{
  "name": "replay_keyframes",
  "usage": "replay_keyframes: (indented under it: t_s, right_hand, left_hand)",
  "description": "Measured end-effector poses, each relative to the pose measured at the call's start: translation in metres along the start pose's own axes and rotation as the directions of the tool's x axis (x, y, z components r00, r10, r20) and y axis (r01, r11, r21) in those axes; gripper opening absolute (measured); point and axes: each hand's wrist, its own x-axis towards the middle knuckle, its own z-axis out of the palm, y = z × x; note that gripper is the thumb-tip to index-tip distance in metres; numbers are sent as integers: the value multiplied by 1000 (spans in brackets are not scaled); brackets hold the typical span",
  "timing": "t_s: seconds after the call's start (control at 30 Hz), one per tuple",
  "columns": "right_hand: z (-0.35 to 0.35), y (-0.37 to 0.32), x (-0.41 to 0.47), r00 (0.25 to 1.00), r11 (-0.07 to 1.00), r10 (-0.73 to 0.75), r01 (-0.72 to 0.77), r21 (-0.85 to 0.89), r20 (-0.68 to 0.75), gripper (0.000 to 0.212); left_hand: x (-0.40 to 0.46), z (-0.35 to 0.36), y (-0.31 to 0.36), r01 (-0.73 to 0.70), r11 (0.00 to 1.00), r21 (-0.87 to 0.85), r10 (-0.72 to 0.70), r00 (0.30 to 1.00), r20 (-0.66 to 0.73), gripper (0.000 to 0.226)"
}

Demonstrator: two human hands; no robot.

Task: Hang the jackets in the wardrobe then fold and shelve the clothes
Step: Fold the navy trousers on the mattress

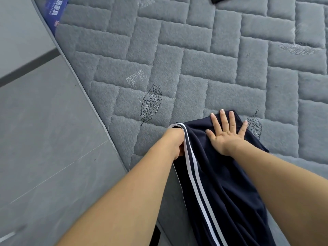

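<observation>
Two bare forearms reach in from the bottom edge. The right hand [225,134] lies flat, fingers spread, pressing one navy garment [218,174] (two white stripes down its side) onto the mattress [195,59], likely to smooth it for folding. The left hand [175,144] grips its striped edge, fingers tucked under and hidden. The cloth trails off the mattress edge toward the floor [44,139].

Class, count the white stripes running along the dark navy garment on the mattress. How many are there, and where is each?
2. Both run side by side down the navy garment by its left edge: the wider stripe outermost, the thinner stripe just inside it. Folds may hide others.
</observation>
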Motion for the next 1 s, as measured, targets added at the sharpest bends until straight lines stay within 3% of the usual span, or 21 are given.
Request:
replay_keyframes:
  t_s: [0.1,0.23,0.33,0.47,0.57,0.67,0.77,0.9,0.93,0.97,1.0]
  right_hand:
    - [0,0,0,1000,1000,-4,4,7,1,63]
    - [0,1,0,1000,1000,-3,4,7,-8,60]
    - [1,2,0,1000,1000,-13,13,4,-15,59]
    - [1,2,0,1000,1000,-24,24,8,-14,60]
    - [2,3,1,999,1000,-30,30,6,-18,61]
    - [4,4,3,999,999,-33,33,10,-27,61]
    - [5,5,4,998,999,-42,42,5,-37,61]
    - [6,6,6,997,999,-50,51,18,-51,61]
    - [6,6,6,997,998,-52,53,23,-56,61]
    - [7,6,7,997,998,-54,56,28,-58,61]
    - [8,8,8,996,998,-57,59,30,-62,61]
  left_hand:
    - [0,5,2,15,999,-43,-15,1000,0,23]
    - [-6,11,6,72,950,-305,-42,994,103,21]
    - [-7,11,2,60,843,-535,23,989,148,24]
    - [-9,12,-10,51,720,-692,23,995,97,21]
    - [-10,16,-14,-4,695,-719,-15,1000,-21,16]
    - [-11,12,-11,-107,696,-710,46,993,-105,13]
    - [-5,-2,-3,-86,821,-564,51,996,-78,20]
    - [5,-24,7,-138,955,-264,108,986,-125,6]
    - [8,-29,6,-225,973,-45,214,961,-177,20]
    - [14,-35,3,-300,902,310,369,909,-194,36]
    - [19,-40,-1,-315,688,654,531,833,-157,46]
